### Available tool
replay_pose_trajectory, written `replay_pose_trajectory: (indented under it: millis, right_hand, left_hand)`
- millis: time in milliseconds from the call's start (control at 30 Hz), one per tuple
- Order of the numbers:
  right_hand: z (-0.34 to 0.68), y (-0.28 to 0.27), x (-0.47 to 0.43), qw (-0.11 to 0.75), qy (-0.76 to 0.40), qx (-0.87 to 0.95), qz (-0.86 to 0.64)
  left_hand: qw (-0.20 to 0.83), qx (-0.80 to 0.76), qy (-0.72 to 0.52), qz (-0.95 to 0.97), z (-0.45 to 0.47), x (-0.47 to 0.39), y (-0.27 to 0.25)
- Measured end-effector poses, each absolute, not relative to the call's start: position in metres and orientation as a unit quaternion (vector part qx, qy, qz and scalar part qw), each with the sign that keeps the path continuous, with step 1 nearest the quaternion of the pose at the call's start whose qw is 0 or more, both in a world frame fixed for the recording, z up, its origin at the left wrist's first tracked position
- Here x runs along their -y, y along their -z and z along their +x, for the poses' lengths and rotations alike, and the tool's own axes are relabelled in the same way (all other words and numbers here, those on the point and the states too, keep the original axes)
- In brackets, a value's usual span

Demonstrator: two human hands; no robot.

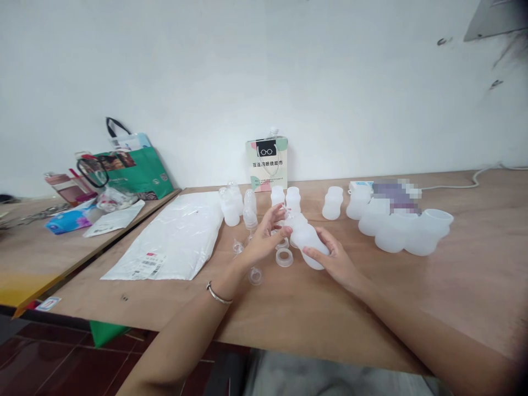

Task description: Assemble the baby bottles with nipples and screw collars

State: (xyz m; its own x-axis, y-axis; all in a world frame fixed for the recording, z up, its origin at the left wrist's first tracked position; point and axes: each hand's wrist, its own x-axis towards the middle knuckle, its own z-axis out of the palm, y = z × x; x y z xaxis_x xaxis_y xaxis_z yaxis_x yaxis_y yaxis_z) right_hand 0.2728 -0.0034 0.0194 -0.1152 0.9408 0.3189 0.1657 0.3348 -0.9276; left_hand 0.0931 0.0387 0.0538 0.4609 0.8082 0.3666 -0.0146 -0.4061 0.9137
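My right hand (336, 263) grips a translucent white plastic bottle (308, 240), held tilted just above the wooden table (313, 313). At the bottle's neck, the fingers of my left hand (264, 237) pinch a small clear part; what it is I cannot make out. A silver bracelet circles my left wrist. A white screw ring (284, 257) lies on the table right below the bottle. Two clear teats (255, 275) lie beside my left hand.
Several bottles (231, 208) stand behind my hands, some with clear caps. Several more lie clustered at right (402, 231). A white plastic bag (175, 239) lies at left. A small paper bag (267, 163) leans on the wall. A green bag (136, 168) sits on the neighbouring table.
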Motion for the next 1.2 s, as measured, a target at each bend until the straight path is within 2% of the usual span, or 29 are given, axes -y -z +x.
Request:
replay_pose_trajectory:
  millis: [100, 267, 733, 967, 1033, 1133, 1200]
  right_hand:
    - [0.2732, -0.0188, 0.0023, 0.532, -0.376, 0.630, -0.423]
    - [0.2731, -0.0193, 0.0030, 0.503, -0.377, 0.645, -0.435]
    - [0.2738, -0.0176, 0.0027, 0.534, -0.368, 0.636, -0.418]
    - [0.2709, -0.0166, 0.0032, 0.500, -0.332, 0.657, -0.457]
    - [0.2715, -0.0168, 0.0040, 0.492, -0.382, 0.646, -0.442]
    - [0.2726, -0.0166, 0.0052, 0.437, -0.535, 0.615, -0.380]
    - [0.2722, -0.0167, 0.0056, 0.413, -0.582, 0.602, -0.358]
  left_hand:
    - [0.456, -0.308, -0.452, 0.702, 0.0917, -0.0393, -0.0540]
    - [0.450, -0.304, -0.459, 0.703, 0.0928, -0.0415, -0.0499]
    - [0.441, -0.339, -0.464, 0.690, 0.0917, -0.0398, -0.0526]
    - [0.462, -0.303, -0.465, 0.692, 0.0980, -0.0402, -0.0467]
    - [0.481, -0.297, -0.455, 0.688, 0.0975, -0.0399, -0.0489]
    - [0.522, -0.256, -0.426, 0.693, 0.0941, -0.0374, -0.0543]
    - [0.546, -0.231, -0.412, 0.692, 0.0925, -0.0354, -0.0555]
